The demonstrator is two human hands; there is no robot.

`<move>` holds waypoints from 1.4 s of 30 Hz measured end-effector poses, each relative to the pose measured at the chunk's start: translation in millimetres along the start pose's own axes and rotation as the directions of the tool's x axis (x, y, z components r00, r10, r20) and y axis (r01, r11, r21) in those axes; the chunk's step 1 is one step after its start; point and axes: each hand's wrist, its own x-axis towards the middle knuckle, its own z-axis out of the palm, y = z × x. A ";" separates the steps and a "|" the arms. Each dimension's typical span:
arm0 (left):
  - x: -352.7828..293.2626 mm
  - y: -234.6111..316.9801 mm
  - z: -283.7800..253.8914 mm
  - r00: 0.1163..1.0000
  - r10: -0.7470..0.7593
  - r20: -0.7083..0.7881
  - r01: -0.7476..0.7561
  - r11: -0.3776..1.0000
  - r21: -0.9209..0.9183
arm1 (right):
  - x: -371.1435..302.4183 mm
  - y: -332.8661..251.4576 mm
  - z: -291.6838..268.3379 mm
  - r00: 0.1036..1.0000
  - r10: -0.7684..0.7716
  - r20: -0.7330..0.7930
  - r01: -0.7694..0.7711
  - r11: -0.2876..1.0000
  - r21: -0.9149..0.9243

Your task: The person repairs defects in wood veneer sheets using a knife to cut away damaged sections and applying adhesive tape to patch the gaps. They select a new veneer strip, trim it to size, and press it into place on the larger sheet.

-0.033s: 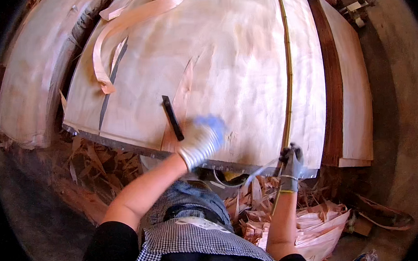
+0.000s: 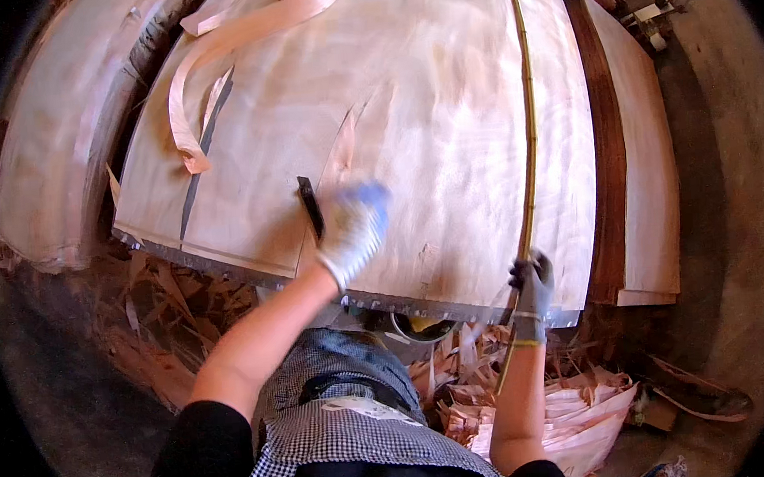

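A wide sheet of pale wood veneer (image 2: 446, 145) lies on a table in front of me. My left hand (image 2: 356, 227), in a white glove with blue fingers, is over its near part, blurred by motion. Beside this hand a short black bar (image 2: 311, 206) lies on the veneer, next to a split showing pinkish wood (image 2: 341, 157). At the near right edge my right hand (image 2: 531, 286), in a grey glove with dark fingertips, closes round a long thin bamboo stick (image 2: 528, 113). That stick runs far up the sheet. A blurred pale strip (image 2: 491, 312) shows beside this hand.
A curled veneer strip (image 2: 182, 102) lies at the far left, near a dark slit (image 2: 193, 194). Veneer stacks flank the sheet on the left (image 2: 50, 173) and right (image 2: 647, 167). Veneer scraps (image 2: 580, 411) are heaped below the table's near edge.
My left hand has shifted slightly left and away from me, and now covers the black bar's near end. My right hand has risen a little along the stick.
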 end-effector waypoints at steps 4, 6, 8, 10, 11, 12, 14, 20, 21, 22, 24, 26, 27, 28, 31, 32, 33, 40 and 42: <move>70.2 -83.7 -28.8 0.823 0.353 -0.445 0.021 0.765 0.644 | 18.8 -30.6 132.9 0.875 0.191 0.445 0.006 0.914 -0.405; 86.5 -89.7 -36.3 0.871 0.238 -0.430 0.085 0.789 0.608 | 34.9 -26.5 192.5 0.827 0.281 0.487 0.011 0.858 -0.514; 91.3 -90.4 -40.9 0.907 0.160 -0.389 0.087 0.833 0.546 | 49.9 -17.2 245.3 0.780 0.323 0.535 0.034 0.833 -0.552; 92.5 -86.6 -39.5 0.921 0.068 -0.385 0.142 0.859 0.492 | 60.4 -14.1 288.9 0.738 0.328 0.589 0.135 0.785 -0.605; 93.1 -86.4 -38.7 0.905 0.150 -0.398 0.083 0.856 0.511 | 67.9 -7.8 306.2 0.725 0.310 0.615 0.192 0.766 -0.613; 95.6 -83.7 -36.9 0.881 0.239 -0.408 0.016 0.847 0.531 | 84.2 12.2 317.6 0.748 0.217 0.627 0.296 0.737 -0.608; 97.5 -90.5 -41.2 0.872 0.305 -0.383 -0.041 0.825 0.564 | 81.9 8.1 337.6 0.802 0.175 0.572 0.430 0.495 -0.755; 102.8 -101.8 -23.3 0.903 0.403 -0.151 -0.218 0.731 0.647 | 77.2 9.3 308.1 0.833 0.141 0.535 0.485 0.279 -0.829; 105.1 -96.7 -22.0 0.882 0.464 -0.077 -0.294 0.670 0.681 | 77.2 9.0 310.1 0.837 0.128 0.532 0.483 0.285 -0.828; 99.4 -88.4 -20.6 0.912 0.410 0.004 -0.334 0.737 0.587 | 74.4 9.0 306.4 0.829 0.106 0.549 0.502 0.292 -0.814; 98.0 -91.0 -17.6 0.892 0.452 -0.026 -0.360 0.743 0.565 | 62.5 8.3 295.8 0.806 0.066 0.588 0.545 0.305 -0.781; 100.5 -95.1 -15.5 0.883 0.469 0.000 -0.348 0.656 0.670 | 69.7 16.1 284.3 0.710 -0.065 0.702 0.703 0.130 -0.699; 100.8 -90.1 -16.7 0.884 0.467 0.025 -0.331 0.586 0.739 | 75.7 20.4 271.0 0.654 -0.117 0.747 0.755 0.034 -0.655; 101.6 -82.0 -24.3 0.891 0.451 0.043 -0.349 0.622 0.701 | 81.0 10.7 262.6 0.681 -0.224 0.697 0.719 0.022 -0.695; 97.6 -81.1 -57.7 0.856 0.516 0.009 -0.477 0.784 0.397 | 78.2 -10.9 238.5 0.745 -0.099 0.660 0.626 0.448 -0.639; 79.5 -89.4 -61.4 0.834 0.551 -0.009 -0.494 0.754 0.432 | 65.7 -9.8 227.7 0.755 -0.040 0.655 0.529 0.627 -0.572; 55.5 -98.4 -64.9 0.813 0.581 -0.027 -0.503 0.725 0.470 | 44.4 -8.8 215.7 0.750 0.023 0.661 0.402 0.778 -0.484; 1.0 -96.5 -96.6 0.872 0.225 0.435 -0.486 0.508 0.711 | -69.1 -4.5 169.0 0.523 0.462 0.716 0.205 0.747 -0.632; 3.3 -120.5 -87.4 0.872 0.487 0.036 -0.348 0.567 0.746 | -83.6 3.6 177.1 0.558 0.425 0.713 0.259 0.727 -0.636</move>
